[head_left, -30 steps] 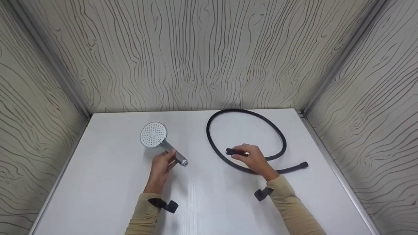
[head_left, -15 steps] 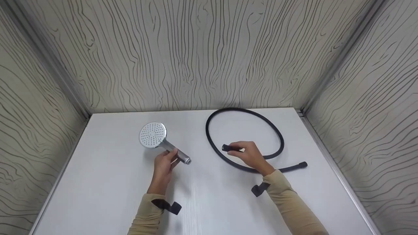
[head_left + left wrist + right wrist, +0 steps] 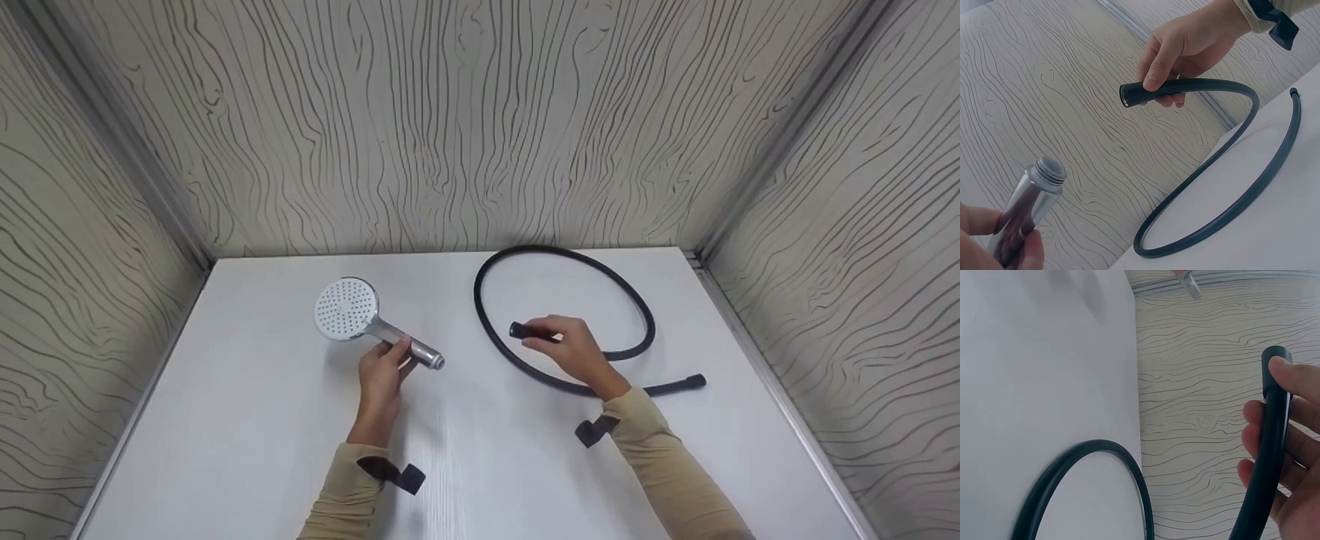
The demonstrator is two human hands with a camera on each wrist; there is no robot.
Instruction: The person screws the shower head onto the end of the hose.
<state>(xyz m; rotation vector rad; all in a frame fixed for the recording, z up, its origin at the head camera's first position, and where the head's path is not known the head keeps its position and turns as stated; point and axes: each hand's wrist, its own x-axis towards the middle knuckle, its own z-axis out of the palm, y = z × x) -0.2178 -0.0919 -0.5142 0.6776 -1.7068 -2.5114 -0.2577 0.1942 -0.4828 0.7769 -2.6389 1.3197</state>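
Note:
My left hand [image 3: 381,375] grips a chrome shower head [image 3: 346,308] by its handle, the round nozzle face turned up and to the left. In the left wrist view the handle's threaded end [image 3: 1049,170] points up past the fingers. My right hand [image 3: 574,349] pinches one end of a black shower hose [image 3: 652,322], thumb on its end fitting [image 3: 1131,94]. That fitting's open mouth faces left, toward the handle's threaded end, with a gap between them. From the right hand the hose loops back to the table, its other end [image 3: 697,381] lying at the right.
A white table [image 3: 247,420] lies under both hands. Wood-grain panels [image 3: 450,127] stand at the back and both sides, joined by grey metal corner rails [image 3: 795,127]. Each sleeve carries a black wrist strap and mount [image 3: 596,430].
The shower head's threaded end has shifted slightly right and up. My right hand has risen a little and moved slightly left with the hose end, narrowing the gap.

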